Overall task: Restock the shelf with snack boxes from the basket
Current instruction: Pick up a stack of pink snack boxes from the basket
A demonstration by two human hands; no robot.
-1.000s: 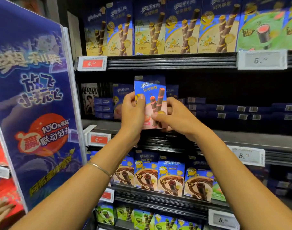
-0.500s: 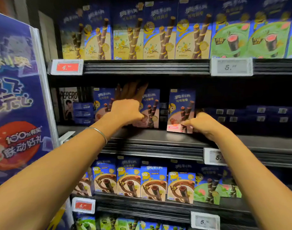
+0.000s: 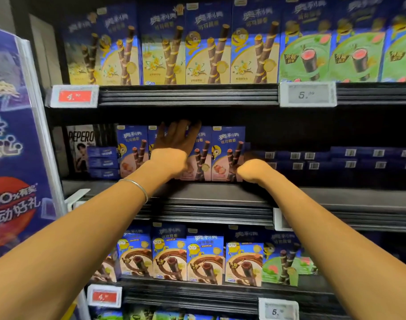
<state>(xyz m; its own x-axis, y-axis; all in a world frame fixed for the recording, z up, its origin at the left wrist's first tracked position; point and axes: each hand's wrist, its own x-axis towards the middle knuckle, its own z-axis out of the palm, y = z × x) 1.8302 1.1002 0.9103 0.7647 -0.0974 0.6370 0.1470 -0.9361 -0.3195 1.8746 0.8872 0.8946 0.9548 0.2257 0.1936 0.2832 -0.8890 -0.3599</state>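
Head view: left hand [image 3: 174,144], spread flat, presses upright snack boxes [image 3: 227,155]; right hand [image 3: 255,169], grip unclear, touches their 3 o'clock side.

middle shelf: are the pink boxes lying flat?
No, the pink snack boxes stand upright side by side on the middle shelf, fronts facing out.

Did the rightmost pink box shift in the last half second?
Yes. The rightmost pink box slid left along the shelf, closing the gap to the neighbouring box.
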